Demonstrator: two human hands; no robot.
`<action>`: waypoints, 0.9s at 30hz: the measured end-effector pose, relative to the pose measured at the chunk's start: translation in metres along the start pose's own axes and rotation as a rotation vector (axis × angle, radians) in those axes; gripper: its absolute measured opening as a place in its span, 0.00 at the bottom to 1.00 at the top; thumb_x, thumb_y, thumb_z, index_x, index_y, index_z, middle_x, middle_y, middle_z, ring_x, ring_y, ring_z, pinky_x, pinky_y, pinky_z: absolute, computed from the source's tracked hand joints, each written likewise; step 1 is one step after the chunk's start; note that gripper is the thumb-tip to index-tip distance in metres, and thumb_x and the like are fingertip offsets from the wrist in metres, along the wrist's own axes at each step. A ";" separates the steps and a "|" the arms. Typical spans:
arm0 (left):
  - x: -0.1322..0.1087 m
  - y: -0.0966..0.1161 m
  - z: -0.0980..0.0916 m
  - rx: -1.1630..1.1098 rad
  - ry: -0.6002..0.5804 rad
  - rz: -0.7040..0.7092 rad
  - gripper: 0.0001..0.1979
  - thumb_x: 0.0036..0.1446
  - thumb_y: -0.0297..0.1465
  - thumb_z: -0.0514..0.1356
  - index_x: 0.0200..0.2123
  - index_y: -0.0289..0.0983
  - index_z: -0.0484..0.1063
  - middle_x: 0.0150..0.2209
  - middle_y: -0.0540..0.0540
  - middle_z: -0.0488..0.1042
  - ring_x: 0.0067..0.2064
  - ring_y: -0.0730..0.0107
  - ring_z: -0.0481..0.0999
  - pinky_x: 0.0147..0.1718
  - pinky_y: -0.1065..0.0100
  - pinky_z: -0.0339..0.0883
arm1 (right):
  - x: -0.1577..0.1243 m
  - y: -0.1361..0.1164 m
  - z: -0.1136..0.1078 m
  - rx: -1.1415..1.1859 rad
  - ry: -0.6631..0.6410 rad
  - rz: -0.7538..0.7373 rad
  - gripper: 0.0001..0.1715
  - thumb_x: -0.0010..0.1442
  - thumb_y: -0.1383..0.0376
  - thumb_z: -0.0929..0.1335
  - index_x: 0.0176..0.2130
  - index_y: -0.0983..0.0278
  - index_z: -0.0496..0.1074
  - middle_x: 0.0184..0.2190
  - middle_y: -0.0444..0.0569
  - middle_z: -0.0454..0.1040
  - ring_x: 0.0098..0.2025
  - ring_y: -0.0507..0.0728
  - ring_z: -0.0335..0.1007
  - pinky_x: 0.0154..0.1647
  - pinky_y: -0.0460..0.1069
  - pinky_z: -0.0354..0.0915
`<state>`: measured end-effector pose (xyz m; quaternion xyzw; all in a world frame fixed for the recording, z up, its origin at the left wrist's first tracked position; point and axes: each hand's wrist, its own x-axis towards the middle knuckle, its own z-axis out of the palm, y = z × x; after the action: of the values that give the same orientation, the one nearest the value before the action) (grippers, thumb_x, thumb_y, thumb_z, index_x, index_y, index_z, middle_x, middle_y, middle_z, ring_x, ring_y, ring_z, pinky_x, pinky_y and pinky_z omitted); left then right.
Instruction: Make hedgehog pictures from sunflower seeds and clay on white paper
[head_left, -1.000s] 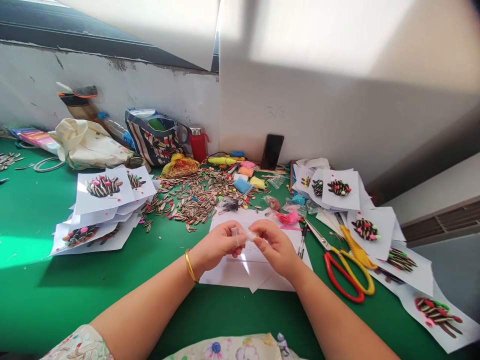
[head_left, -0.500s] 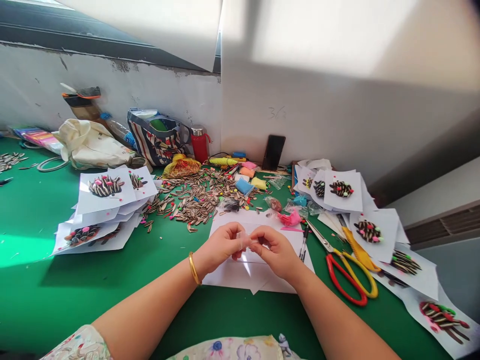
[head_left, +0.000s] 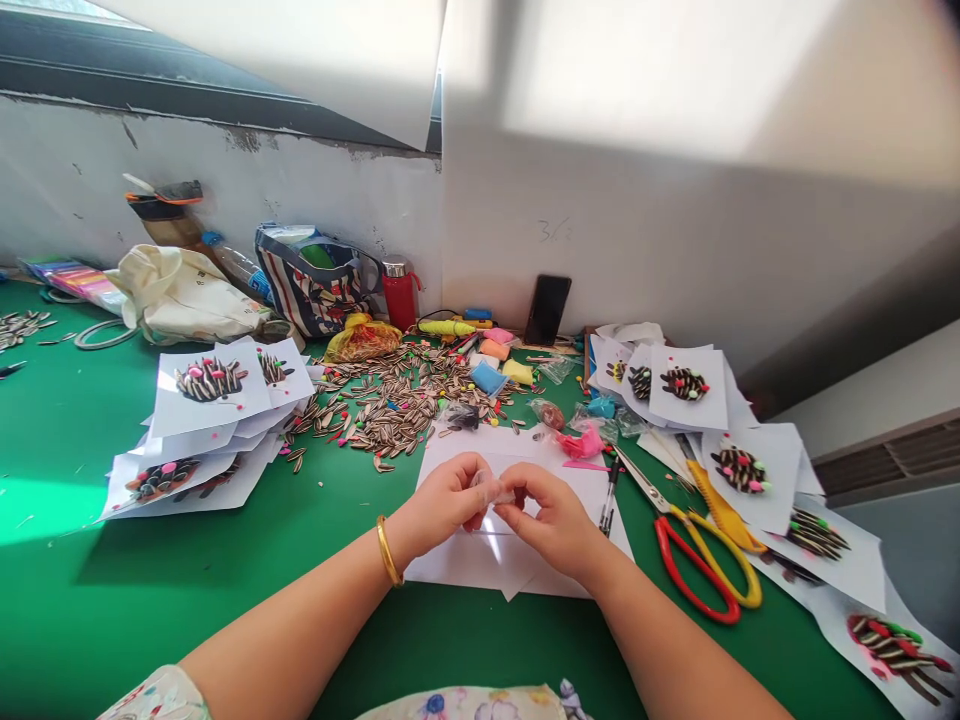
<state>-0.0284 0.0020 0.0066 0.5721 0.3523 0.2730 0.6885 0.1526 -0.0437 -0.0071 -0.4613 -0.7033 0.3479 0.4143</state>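
Above white paper [head_left: 465, 565], my left hand [head_left: 448, 503] and my right hand [head_left: 553, 522] meet fingertip to fingertip. Pinched between them is a small piece of clear plastic film [head_left: 493, 490], mostly hidden by the fingers. A gold bangle [head_left: 388, 552] circles my left wrist. Just beyond the hands lie a pink lump of clay [head_left: 581, 442] in plastic and a dark lump [head_left: 459, 414] in a clear wrapper. A black pen [head_left: 610, 492] rests on the paper to the right of my right hand.
Scissors [head_left: 697, 560] with red and yellow handles lie at right, beside a yellow cutter [head_left: 721, 508]. Striped sunflower seeds [head_left: 390, 400] cover the back middle. Seed-decorated cards are stacked at left [head_left: 217, 415] and right [head_left: 686, 385]. A phone [head_left: 547, 310] leans against the wall.
The plastic film now shows less between my fingertips and looks more bunched. My hands stay close together over the paper, and the view has tilted slightly.
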 end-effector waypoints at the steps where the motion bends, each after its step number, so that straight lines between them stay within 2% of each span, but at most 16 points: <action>1: 0.000 -0.001 0.000 -0.001 0.001 -0.001 0.20 0.53 0.46 0.64 0.29 0.38 0.61 0.20 0.56 0.63 0.21 0.77 0.64 0.21 0.74 0.57 | 0.000 0.000 0.000 -0.003 -0.012 0.005 0.05 0.60 0.65 0.68 0.39 0.60 0.69 0.32 0.44 0.70 0.34 0.53 0.65 0.36 0.49 0.65; 5: -0.001 -0.001 0.002 -0.023 -0.002 -0.012 0.19 0.51 0.45 0.66 0.31 0.37 0.64 0.23 0.55 0.66 0.23 0.76 0.67 0.23 0.73 0.60 | 0.000 0.001 -0.002 -0.032 -0.035 0.034 0.08 0.60 0.62 0.70 0.39 0.61 0.68 0.32 0.45 0.69 0.33 0.53 0.65 0.35 0.49 0.64; 10: -0.002 0.005 0.000 -0.029 -0.055 0.026 0.19 0.53 0.45 0.65 0.32 0.36 0.66 0.25 0.52 0.68 0.26 0.75 0.68 0.27 0.71 0.63 | 0.001 0.001 -0.005 -0.081 0.000 0.020 0.08 0.64 0.59 0.67 0.36 0.61 0.68 0.29 0.44 0.68 0.32 0.53 0.63 0.34 0.49 0.63; 14: -0.002 0.009 -0.003 -0.015 -0.093 -0.011 0.20 0.50 0.44 0.67 0.31 0.36 0.65 0.23 0.53 0.67 0.25 0.75 0.68 0.26 0.72 0.61 | 0.000 0.002 -0.003 -0.058 -0.013 0.020 0.07 0.62 0.60 0.68 0.36 0.61 0.67 0.30 0.44 0.68 0.32 0.54 0.64 0.34 0.49 0.63; 20: -0.002 0.009 -0.004 -0.059 -0.033 -0.024 0.19 0.50 0.41 0.68 0.28 0.37 0.62 0.24 0.56 0.63 0.24 0.79 0.63 0.24 0.74 0.56 | 0.000 0.000 -0.001 0.001 -0.014 0.027 0.11 0.57 0.66 0.71 0.41 0.60 0.68 0.33 0.44 0.70 0.33 0.53 0.66 0.35 0.49 0.64; 27: -0.001 0.005 -0.004 -0.046 -0.041 -0.001 0.21 0.50 0.46 0.67 0.33 0.36 0.65 0.24 0.54 0.66 0.25 0.76 0.67 0.25 0.72 0.60 | 0.000 0.002 -0.002 -0.110 0.028 -0.052 0.01 0.63 0.66 0.67 0.37 0.60 0.69 0.31 0.45 0.70 0.33 0.54 0.64 0.35 0.49 0.62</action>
<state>-0.0315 0.0046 0.0110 0.5615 0.3320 0.2691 0.7086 0.1554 -0.0426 -0.0081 -0.4695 -0.7272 0.2913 0.4073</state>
